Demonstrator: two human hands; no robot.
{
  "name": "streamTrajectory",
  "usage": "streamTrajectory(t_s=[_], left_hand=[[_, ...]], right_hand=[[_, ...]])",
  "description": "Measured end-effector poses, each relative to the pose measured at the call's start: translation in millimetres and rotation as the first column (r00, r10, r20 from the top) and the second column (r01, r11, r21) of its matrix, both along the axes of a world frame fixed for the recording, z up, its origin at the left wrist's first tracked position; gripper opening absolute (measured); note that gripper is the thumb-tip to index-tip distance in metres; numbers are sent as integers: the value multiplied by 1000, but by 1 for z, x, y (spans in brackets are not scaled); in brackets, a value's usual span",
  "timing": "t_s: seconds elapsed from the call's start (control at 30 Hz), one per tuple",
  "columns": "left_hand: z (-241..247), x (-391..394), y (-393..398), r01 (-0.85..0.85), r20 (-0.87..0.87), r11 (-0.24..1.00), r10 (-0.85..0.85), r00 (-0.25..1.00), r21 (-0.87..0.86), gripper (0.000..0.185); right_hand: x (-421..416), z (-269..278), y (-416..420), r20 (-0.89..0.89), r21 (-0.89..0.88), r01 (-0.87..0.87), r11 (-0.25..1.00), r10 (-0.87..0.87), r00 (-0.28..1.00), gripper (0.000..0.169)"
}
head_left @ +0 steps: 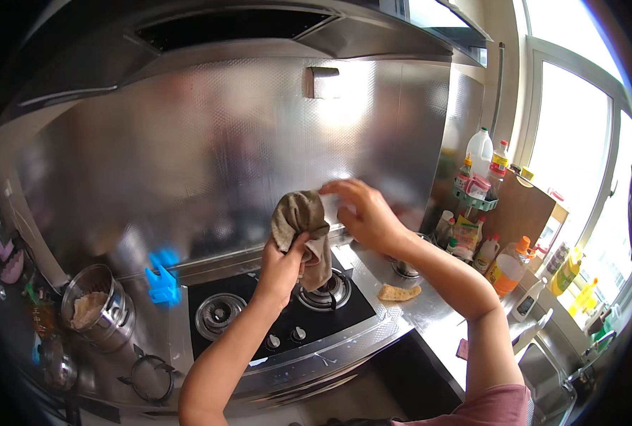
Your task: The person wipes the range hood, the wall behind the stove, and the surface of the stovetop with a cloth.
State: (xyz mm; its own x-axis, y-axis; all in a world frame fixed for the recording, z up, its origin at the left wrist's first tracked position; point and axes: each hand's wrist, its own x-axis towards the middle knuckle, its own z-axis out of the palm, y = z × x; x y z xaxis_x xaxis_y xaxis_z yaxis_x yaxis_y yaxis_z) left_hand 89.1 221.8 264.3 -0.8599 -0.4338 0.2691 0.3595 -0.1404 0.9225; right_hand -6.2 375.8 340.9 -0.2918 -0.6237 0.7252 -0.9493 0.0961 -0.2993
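Note:
My left hand [284, 269] grips a bunched brown-grey cloth [302, 223] above the gas hob. Just right of the cloth, my right hand [366, 215] is raised with its fingers bent and apart, holding nothing. Beneath them lies the black glass gas hob [252, 290], with a left burner [220, 314], a right burner [333, 293] partly hidden by the cloth, and two knobs at its front. A patterned metal backsplash [230, 160] rises behind.
A yellow sponge-like piece [399, 293] lies right of the hob. Bottles [507, 266] crowd the right counter near the sink [542, 378]. At left stand a steel pot [100, 309], a blue stand [162, 285] and a loose burner grate [152, 377]. A range hood [230, 42] hangs overhead.

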Motion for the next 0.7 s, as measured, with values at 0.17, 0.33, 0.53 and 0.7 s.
streamTrajectory(t_s=[0.17, 0.33, 0.53, 0.7], left_hand=[[22, 13, 5, -44, -41, 997, 41, 998, -68, 21], [39, 33, 4, -108, 55, 987, 115, 992, -119, 25], [32, 51, -15, -161, 98, 973, 179, 979, -166, 28], [25, 58, -31, -146, 80, 986, 153, 985, -82, 31]], right_hand=[[-3, 70, 8, -445, -471, -8, 882, -230, 866, 40], [-15, 149, -1, -561, -734, -46, 678, -566, 604, 46], [-5, 188, -13, -481, -778, 83, 622, -676, 558, 41], [-5, 192, -18, -446, -761, 129, 636, -656, 609, 53]])
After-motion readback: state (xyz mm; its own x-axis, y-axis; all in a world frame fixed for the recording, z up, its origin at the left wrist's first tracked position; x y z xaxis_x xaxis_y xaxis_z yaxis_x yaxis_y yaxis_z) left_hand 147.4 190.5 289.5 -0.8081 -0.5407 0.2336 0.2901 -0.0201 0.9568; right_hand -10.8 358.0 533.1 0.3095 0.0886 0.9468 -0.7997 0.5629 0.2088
